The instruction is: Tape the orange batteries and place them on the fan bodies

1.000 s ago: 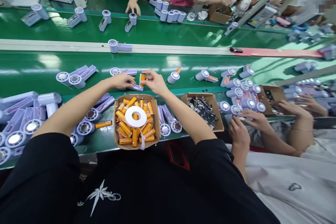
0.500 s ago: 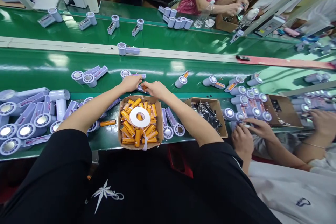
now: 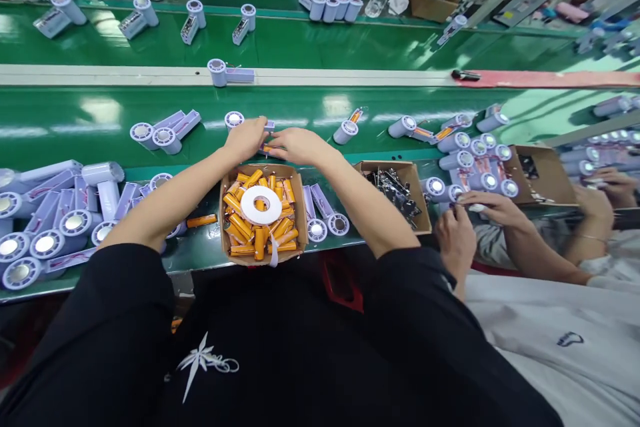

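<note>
My left hand (image 3: 245, 139) is closed at the near side of the green belt, its fingers on a lilac handheld fan housing that is mostly hidden beneath it. My right hand (image 3: 296, 145) pinches at an orange battery (image 3: 275, 152) which lies along the housing's open handle. Just behind my left hand stands another round lilac fan head (image 3: 234, 120), with a handle end showing past my fingertips. Below both hands sits a cardboard box (image 3: 225, 240) full of orange batteries, and a roll of white tape (image 3: 261, 205) rests on top of them.
Many lilac fan housings (image 3: 75, 223) are piled at left, beside a loose battery (image 3: 201, 221). Right of the box lie two housings (image 3: 338, 223) and a box of black parts (image 3: 393, 193). A co-worker's hands (image 3: 457, 233) work at far right. More fans stand along the belt.
The view has tilted and shifted slightly, so the belt appears higher. My hands stay together over the housing, and more of the orange battery shows in its handle.
</note>
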{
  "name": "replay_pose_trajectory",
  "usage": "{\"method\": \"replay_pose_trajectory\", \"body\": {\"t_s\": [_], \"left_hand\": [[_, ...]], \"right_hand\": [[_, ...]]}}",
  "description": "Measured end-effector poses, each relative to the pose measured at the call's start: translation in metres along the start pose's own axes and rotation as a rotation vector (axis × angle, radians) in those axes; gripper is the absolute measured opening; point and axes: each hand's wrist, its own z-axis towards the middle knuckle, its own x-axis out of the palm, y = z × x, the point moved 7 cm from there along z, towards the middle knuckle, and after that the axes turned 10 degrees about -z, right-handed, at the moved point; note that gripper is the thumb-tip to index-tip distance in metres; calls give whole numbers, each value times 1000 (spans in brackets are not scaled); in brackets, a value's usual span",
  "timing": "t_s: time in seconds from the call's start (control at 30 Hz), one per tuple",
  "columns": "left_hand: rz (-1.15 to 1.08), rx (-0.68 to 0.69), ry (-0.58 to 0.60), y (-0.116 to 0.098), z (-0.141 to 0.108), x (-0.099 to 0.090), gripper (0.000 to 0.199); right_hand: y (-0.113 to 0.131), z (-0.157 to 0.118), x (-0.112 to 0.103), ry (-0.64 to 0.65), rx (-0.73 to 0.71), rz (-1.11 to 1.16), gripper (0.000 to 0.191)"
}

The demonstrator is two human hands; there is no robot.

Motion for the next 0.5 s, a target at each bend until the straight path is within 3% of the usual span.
{"method": "replay_pose_trajectory", "body": {"t_s": [0.07, 0.13, 0.17, 0.23, 0.3, 0.37, 0.43, 0.5], "left_hand": [[-26, 248, 23, -29, -44, -14, 41], [-40, 521, 254, -54, -106, -12, 42], [-13, 574, 328, -59, -136, -10, 41], [45, 565, 323, -61, -181, -8, 40], [64, 539, 218, -62, -209, -8, 43], [46, 543, 83, -66, -228, -10, 40], [39, 540, -57, -68, -242, -15, 38], [57, 517, -153, -67, -256, -21, 45]], "right_hand": [[13, -61, -27, -176, 32, 75, 32], [29, -131, -34, -277, 146, 188, 32], [41, -160, -27, -274, 187, 250, 31], [68, -199, 3, -182, 279, 377, 32], [98, -209, 39, -61, 357, 435, 39], [124, -202, 65, 20, 402, 365, 39], [149, -190, 75, 44, 351, 250, 35], [173, -185, 74, 54, 182, 212, 40]]}}
